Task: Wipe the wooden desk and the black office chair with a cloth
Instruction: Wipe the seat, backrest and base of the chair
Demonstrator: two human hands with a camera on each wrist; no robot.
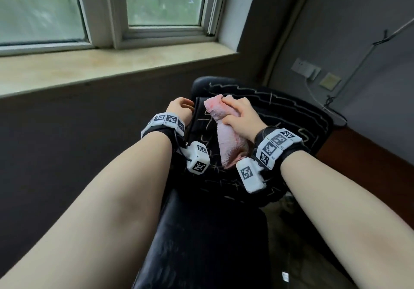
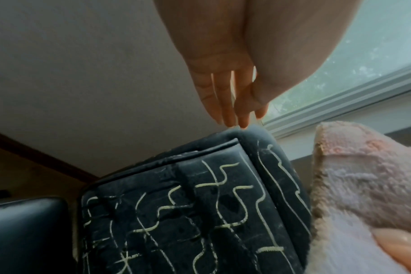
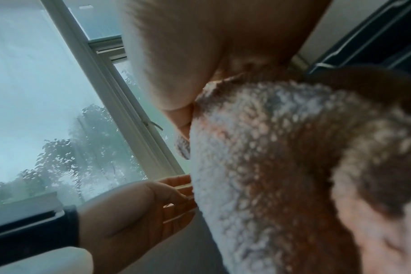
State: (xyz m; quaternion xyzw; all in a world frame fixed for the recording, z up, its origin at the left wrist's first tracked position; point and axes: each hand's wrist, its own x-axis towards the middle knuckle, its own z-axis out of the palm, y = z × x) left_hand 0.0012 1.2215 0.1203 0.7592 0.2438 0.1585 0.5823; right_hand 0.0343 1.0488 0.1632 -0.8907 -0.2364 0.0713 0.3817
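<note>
The black office chair stands below me, its seat covered by a dark cushion with pale squiggly lines. My right hand grips a rolled pink cloth and presses it on the cushion's left part. The cloth fills the right wrist view, under the palm of my right hand. My left hand rests at the cushion's left edge. In the left wrist view its straight fingers touch the cushion's far corner, beside the cloth. No desk is in view.
A stone window sill and a window run along the wall behind the chair. Wall sockets and a hanging cable are on the right wall. A brown wooden strip runs along that wall's base.
</note>
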